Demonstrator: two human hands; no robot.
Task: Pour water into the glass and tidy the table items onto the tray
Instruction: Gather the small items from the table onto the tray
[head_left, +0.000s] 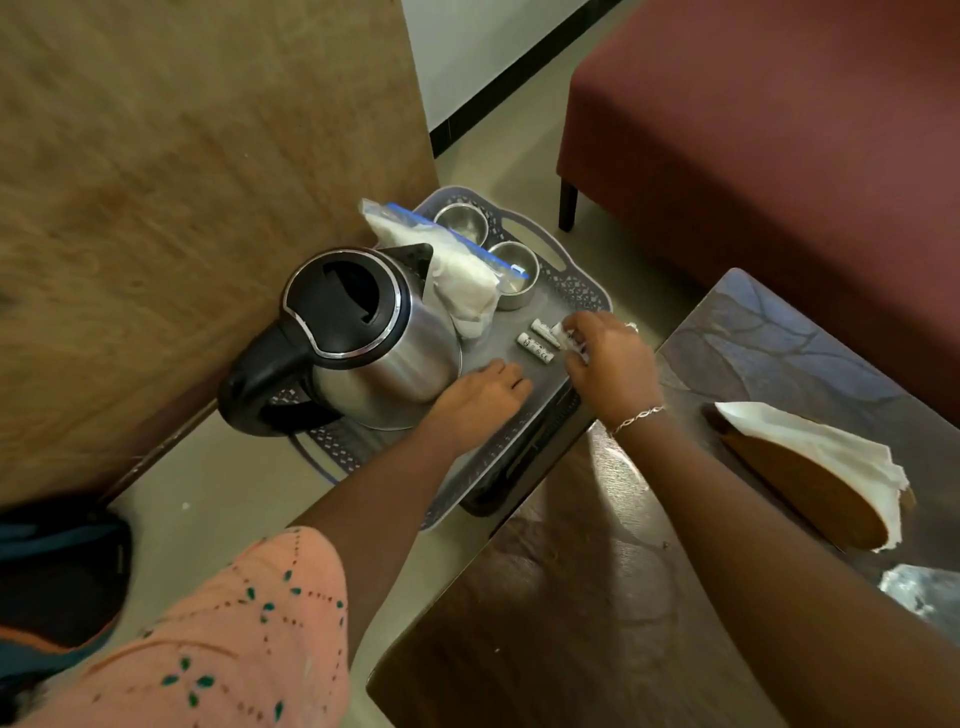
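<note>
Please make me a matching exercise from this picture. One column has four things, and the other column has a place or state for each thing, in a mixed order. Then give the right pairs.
Things:
1. kettle
2. two steel bowls
3. white cloth
4. right hand

Places or states:
A. draped over a brown wooden object on the table, off the tray
B. at the far end of the tray, side by side
C. fingers on small white tubes on the tray
D. upright on the tray, black lid shut, handle toward the left

Pairs: 1-D, 2-B, 3-A, 4-C
</note>
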